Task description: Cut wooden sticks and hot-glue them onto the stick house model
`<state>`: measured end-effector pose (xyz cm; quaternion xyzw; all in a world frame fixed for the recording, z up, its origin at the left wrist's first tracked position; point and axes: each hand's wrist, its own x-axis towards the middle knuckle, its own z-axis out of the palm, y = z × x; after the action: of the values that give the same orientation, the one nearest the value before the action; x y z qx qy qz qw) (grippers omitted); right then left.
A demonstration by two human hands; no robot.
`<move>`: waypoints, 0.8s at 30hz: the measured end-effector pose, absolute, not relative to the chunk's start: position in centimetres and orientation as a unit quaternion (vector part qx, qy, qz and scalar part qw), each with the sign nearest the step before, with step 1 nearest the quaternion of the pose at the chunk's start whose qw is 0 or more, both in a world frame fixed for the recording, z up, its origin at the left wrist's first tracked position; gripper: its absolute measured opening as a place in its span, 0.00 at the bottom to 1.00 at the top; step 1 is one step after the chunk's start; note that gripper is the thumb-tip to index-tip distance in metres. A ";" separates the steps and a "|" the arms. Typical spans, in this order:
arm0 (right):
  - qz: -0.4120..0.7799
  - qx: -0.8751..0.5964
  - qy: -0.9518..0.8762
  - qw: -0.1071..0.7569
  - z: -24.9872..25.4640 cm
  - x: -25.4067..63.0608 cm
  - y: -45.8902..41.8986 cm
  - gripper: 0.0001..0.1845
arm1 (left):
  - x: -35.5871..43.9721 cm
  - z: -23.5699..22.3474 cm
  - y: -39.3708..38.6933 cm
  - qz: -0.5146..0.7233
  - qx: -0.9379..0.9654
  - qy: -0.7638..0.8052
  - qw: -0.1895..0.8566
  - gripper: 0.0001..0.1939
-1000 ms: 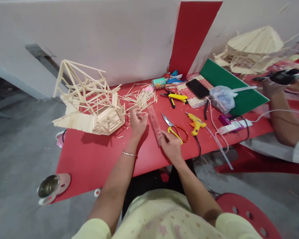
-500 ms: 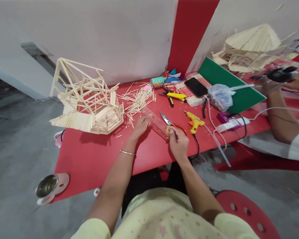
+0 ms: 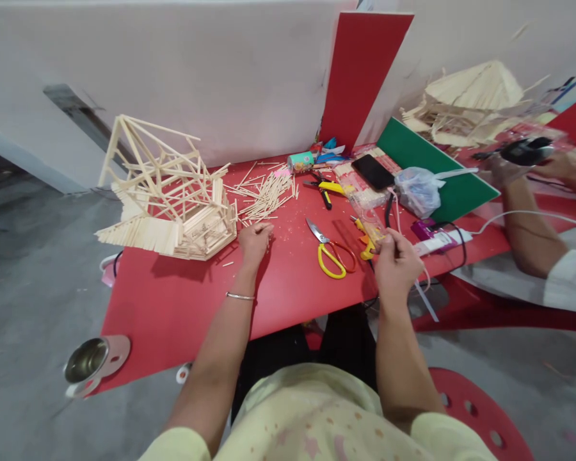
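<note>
My right hand point(image 3: 399, 264) is closed on one end of a clear ruler point(image 3: 372, 223), lifted over the yellow glue gun point(image 3: 366, 247) and partly covering it. My left hand point(image 3: 255, 244) rests near the front of a pile of thin wooden sticks point(image 3: 269, 197). Its fingers are curled together, and whatever they hold, if anything, is too small to make out. Between the hands lie scissors point(image 3: 322, 239) with one yellow and one red handle. A model built of wooden sticks point(image 3: 206, 232) stands to the left of my left hand.
Pliers point(image 3: 333, 187), a green can point(image 3: 301, 161), a phone point(image 3: 373, 173) and a plastic bag point(image 3: 418, 192) lie at the back of the red table point(image 3: 173, 314). A metal cup point(image 3: 87, 360) sits at the left corner. At right, another person's arm point(image 3: 532, 224) reaches by a green board point(image 3: 441, 168).
My right hand has swung the ruler rightward, away from my left hand and off the scissors. My left hand has let go of the ruler and shifted slightly left.
</note>
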<state>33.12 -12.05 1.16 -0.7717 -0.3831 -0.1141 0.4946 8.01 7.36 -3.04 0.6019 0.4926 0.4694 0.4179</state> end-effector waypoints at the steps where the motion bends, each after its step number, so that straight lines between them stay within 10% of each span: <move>1: -0.121 -0.773 -0.375 0.498 1.4 33.7 -11.8 0.25 | 8.0 -2.9 7.2 0.467 0.632 0.499 0.364 0.05; 7: -0.106 -0.790 -0.396 0.455 3.1 34.4 -9.2 0.22 | 8.0 -1.6 5.7 0.399 0.762 0.495 0.127 0.14; 24: -0.036 -0.864 -0.403 0.300 3.9 39.5 6.4 0.22 | 7.9 -0.4 4.7 0.402 0.790 0.460 0.058 0.10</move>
<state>39.47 6.42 3.87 -0.8640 -0.4028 -0.0357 0.2998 7.86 4.68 -0.36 0.7896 0.4604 0.4016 0.0575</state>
